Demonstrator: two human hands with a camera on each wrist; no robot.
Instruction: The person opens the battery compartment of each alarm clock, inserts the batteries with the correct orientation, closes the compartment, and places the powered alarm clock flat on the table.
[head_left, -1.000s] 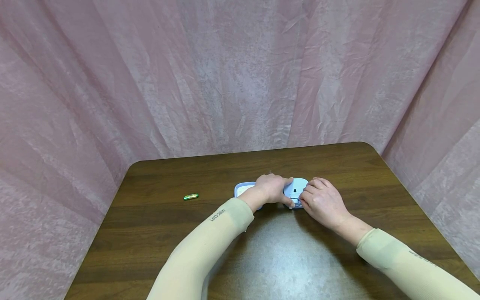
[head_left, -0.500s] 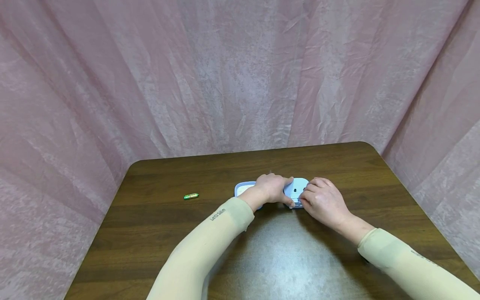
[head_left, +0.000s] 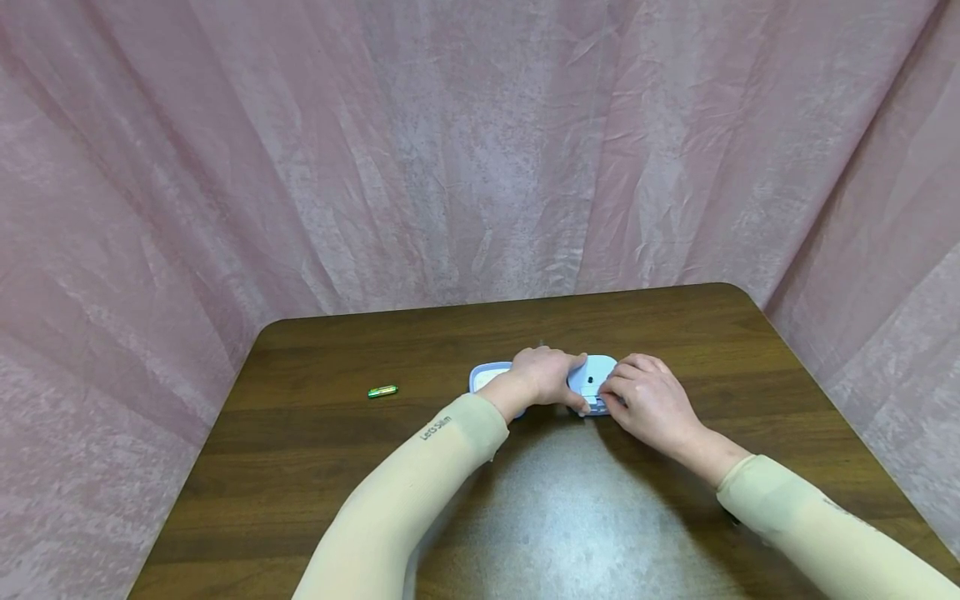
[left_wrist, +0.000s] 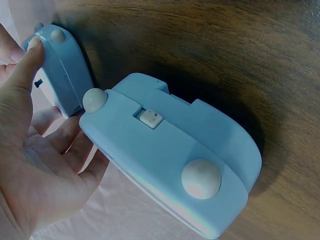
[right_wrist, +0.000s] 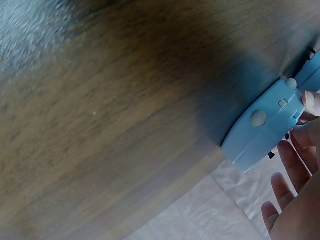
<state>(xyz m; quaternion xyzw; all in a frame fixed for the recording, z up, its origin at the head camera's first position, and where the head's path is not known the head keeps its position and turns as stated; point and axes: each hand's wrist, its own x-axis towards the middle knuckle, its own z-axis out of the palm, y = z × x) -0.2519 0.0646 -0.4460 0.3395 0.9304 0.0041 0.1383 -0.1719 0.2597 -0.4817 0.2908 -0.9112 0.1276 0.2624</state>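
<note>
At far left, a green battery [head_left: 382, 392] lies on its side on the brown tabletop [head_left: 315, 467], well apart from both hands. Next comes a pale left sleeve [head_left: 408, 483] with dark lettering. Beyond it sits the left blue case [head_left: 487, 366], its white face partly covered by the left wrist. The left wrist view shows two round white knobs [left_wrist: 201, 178] and a small white switch [left_wrist: 151, 118] on its side.

The left hand [head_left: 540, 377] reaches past that case and grips the left side of the right blue case [head_left: 592, 368], thumb on the near edge, fingers toward the far edge. This second case lies between the two hands, its pale face showing a black peg [head_left: 590, 380].

The right hand [head_left: 651, 404] is at the right side of the same case, bent fingertips at its surface; whether they pinch a part of it I cannot tell. Farthest right is the pale right sleeve [head_left: 817, 521]. Behind the tabletop, a pink curtain [head_left: 480, 167] spans the whole width.
</note>
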